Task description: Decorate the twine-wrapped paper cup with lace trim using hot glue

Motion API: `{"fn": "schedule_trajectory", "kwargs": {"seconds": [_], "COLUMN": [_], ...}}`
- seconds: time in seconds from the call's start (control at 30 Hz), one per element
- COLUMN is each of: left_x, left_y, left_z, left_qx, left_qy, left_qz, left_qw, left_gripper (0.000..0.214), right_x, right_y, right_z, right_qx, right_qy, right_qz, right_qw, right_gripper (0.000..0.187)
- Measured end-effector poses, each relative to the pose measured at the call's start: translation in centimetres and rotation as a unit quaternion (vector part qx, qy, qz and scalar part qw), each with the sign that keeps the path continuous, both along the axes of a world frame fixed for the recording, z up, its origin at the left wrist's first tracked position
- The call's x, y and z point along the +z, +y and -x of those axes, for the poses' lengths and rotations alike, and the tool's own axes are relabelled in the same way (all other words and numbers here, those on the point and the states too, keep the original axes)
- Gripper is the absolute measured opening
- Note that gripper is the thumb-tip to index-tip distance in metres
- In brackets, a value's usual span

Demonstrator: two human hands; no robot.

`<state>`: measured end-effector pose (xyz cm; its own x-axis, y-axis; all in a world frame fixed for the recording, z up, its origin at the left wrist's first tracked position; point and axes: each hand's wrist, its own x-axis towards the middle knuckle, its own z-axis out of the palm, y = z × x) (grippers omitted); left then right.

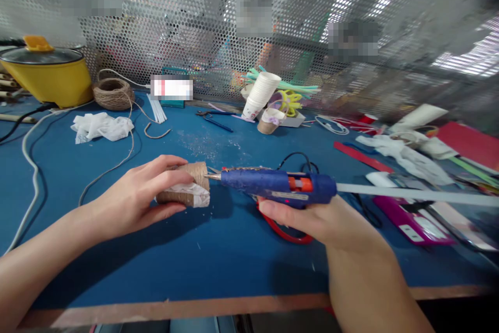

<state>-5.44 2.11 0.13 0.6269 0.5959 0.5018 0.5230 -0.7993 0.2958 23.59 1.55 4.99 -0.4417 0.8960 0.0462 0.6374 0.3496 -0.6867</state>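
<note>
While the string-wrapped cylinder (200, 177) is grasped on its side by the left hand (150, 187), just left of the middle of the table (218, 265), the glue gun (255, 182) is held in the right hand (315, 218), its tip (213, 176) at or just beside the cylinder's right end. Light weight and fairly stiff sides can be expected, so it is best gripped gently around its left half; tight rows of brown string (177, 198) are seen, crossed by white lacy cloth (201, 197) on its near side.
</note>
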Motion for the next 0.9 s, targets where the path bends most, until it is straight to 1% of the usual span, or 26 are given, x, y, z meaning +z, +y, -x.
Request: {"fn": "schedule_trajectory", "kwargs": {"seconds": [0.23, 0.37, 0.67, 0.83, 0.9], "left_x": [-0.08, 0.03, 0.05, 0.24, 0.22], "left_y": [0.20, -0.02, 0.10, -0.09, -0.15], "left_z": [0.05, -0.08, -0.01, -0.10, -0.11], "left_qx": [0.003, -0.004, 0.004, -0.013, -0.014], "left_qy": [0.000, -0.014, 0.004, -0.002, -0.002], "left_qz": [-0.009, -0.002, -0.016, -0.005, -0.002], "left_qw": [1.000, 1.000, 1.000, 1.000, 1.000], "left_gripper": [0.030, 0.028, 0.028, 0.030, 0.030], "right_x": [0.02, 0.20, 0.11, 0.32, 0.32], "right_y": [-0.06, 0.04, -0.15, 0.01, 0.04], "right_z": [-0.11, 0.03, -0.42, -0.15, -0.19], "right_qx": [0.001, -0.005, 0.019, -0.009, -0.009], "right_qy": [-0.008, -0.004, -0.012, 0.001, 0.004], "right_qz": [0.016, 0.008, 0.014, 0.015, 0.011], "right_qw": [1.000, 1.000, 1.000, 1.000, 1.000], "right_gripper": [0.028, 0.029, 0.028, 0.029, 0.029]}}
